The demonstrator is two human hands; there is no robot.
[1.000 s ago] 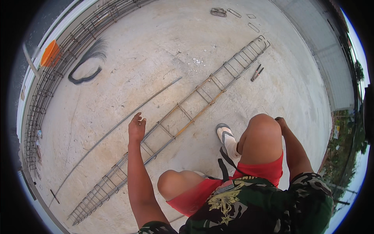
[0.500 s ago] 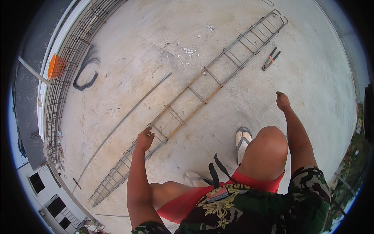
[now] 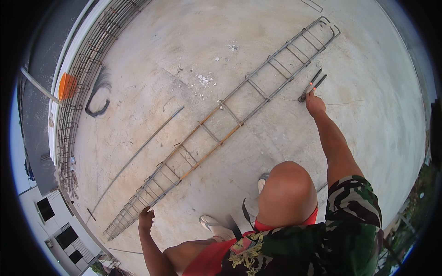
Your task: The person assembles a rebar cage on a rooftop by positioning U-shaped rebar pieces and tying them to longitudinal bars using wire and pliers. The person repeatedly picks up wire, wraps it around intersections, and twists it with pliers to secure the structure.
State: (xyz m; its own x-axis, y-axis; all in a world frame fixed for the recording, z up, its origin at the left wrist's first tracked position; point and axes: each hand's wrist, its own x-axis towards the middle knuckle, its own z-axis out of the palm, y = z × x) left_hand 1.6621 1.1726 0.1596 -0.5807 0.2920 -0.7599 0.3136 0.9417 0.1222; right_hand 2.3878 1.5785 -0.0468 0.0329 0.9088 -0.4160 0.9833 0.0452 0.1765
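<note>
Seen from above, left to right: one coil of dark wire (image 3: pixel 97 94) by the edge; one loose straight bar (image 3: pixel 138 154); one long rebar cage (image 3: pixel 221 124) lying diagonally on the concrete slab (image 3: pixel 184 50) — left hand (image 3: pixel 146 218) closed on its near end; right hand (image 3: pixel 315 104) gripping one pair of pliers (image 3: pixel 311 86) just beside the cage's far end.

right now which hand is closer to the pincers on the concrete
Right. The right hand reaches the pincers, at their handles. The left hand is far off, at the near end of the rebar cage.
</note>
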